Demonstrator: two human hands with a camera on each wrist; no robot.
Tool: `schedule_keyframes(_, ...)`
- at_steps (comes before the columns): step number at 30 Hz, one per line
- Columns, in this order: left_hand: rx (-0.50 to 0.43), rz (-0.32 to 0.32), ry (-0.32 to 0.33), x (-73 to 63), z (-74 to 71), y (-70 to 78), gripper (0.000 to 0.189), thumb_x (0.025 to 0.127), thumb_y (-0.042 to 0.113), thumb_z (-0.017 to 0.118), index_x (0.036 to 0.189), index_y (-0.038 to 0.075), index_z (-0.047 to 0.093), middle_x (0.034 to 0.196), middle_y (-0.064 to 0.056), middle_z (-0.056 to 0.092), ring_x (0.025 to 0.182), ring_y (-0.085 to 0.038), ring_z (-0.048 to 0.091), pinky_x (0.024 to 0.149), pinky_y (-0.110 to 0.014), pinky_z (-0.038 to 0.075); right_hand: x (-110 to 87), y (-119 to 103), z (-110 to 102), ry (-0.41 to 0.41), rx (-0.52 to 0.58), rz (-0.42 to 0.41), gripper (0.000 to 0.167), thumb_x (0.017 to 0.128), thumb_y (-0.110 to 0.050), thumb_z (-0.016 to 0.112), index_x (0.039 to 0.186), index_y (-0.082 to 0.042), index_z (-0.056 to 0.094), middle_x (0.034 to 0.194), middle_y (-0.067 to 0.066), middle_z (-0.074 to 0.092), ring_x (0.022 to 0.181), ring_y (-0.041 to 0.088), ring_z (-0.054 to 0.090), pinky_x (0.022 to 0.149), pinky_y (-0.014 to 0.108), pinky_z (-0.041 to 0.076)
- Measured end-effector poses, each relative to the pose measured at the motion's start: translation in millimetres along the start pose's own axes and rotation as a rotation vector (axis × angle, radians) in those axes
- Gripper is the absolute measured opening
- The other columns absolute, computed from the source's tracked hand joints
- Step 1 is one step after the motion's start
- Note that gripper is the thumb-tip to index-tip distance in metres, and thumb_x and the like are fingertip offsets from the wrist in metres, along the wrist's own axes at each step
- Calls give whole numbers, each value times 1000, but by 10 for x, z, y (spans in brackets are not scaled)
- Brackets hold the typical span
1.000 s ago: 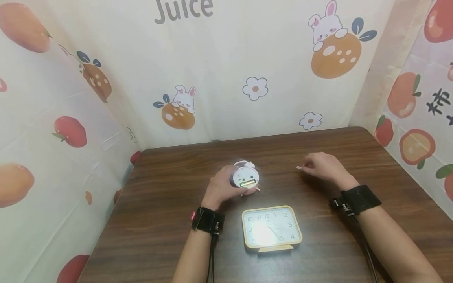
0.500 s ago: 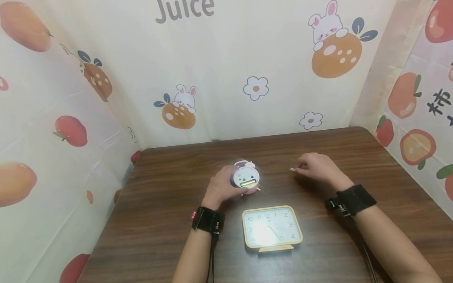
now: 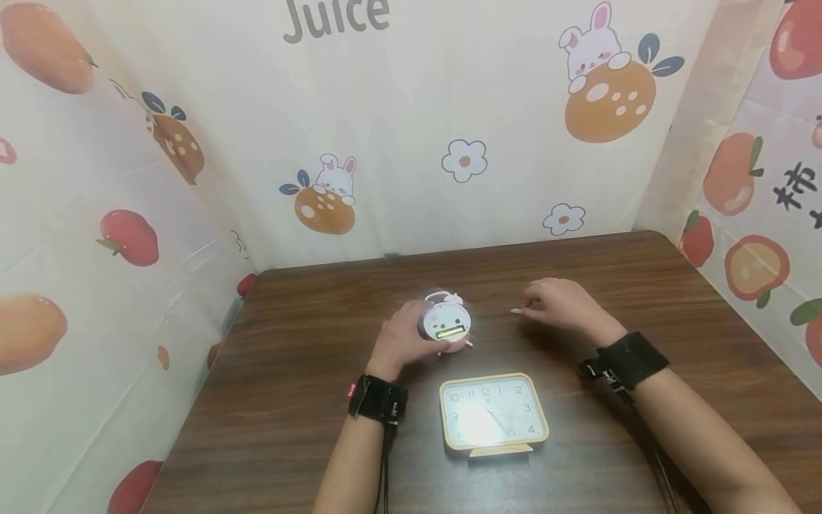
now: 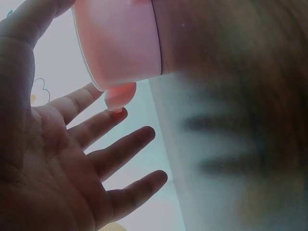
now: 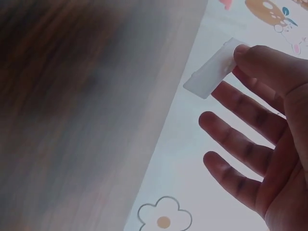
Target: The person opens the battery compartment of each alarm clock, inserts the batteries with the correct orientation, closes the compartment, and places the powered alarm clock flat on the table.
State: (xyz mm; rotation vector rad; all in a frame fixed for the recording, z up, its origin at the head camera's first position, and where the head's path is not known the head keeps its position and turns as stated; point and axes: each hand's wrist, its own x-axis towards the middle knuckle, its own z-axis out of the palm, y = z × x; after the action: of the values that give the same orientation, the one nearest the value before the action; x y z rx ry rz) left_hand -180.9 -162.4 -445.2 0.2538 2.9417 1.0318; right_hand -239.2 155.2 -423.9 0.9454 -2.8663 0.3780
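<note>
A small pink alarm clock [image 3: 446, 316] stands on the table with its white back towards me. In that back, the battery compartment is uncovered and a battery [image 3: 451, 333] lies in it. My left hand [image 3: 401, 335] holds the clock from its left side; in the left wrist view the pink casing [image 4: 120, 43] sits by the thumb, other fingers spread below. To the right, my right hand [image 3: 560, 305] pinches a small whitish battery cover [image 5: 211, 72] between thumb and forefinger, the other fingers loose. A gap separates the cover from the clock.
A yellow-framed rectangular clock [image 3: 494, 414] lies face up in front of the pink one, nearer to me. Fruit-printed curtains [image 3: 398, 107] close in the back and both sides of the brown wooden table [image 3: 308, 307]. Cables run from both wrist straps.
My right hand has moved left with the battery cover, closer to the pink alarm clock. The left hand and both clocks have kept their places.
</note>
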Motion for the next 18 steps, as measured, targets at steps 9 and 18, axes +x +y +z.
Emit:
schedule_keyframes(9,-3,-7,-6,13,-16,4,90,59,64,81,135,28,49,127,8,58,110,-14,53,93,-46,46,120,-149,-16,-2,13,-60,5,81,-22,74,81,-19,71,78,-6,66,72,11,57,67,33,51)
schedule_keyframes(18,18,-6,-14,-1,-5,-9,88,59,67,79,134,31,50,131,7,55,116,-16,52,95,-48,45,169,-266,15,0,7,-104,5,81,-22,75,78,-20,70,75,-7,64,70,10,55,65,31,51)
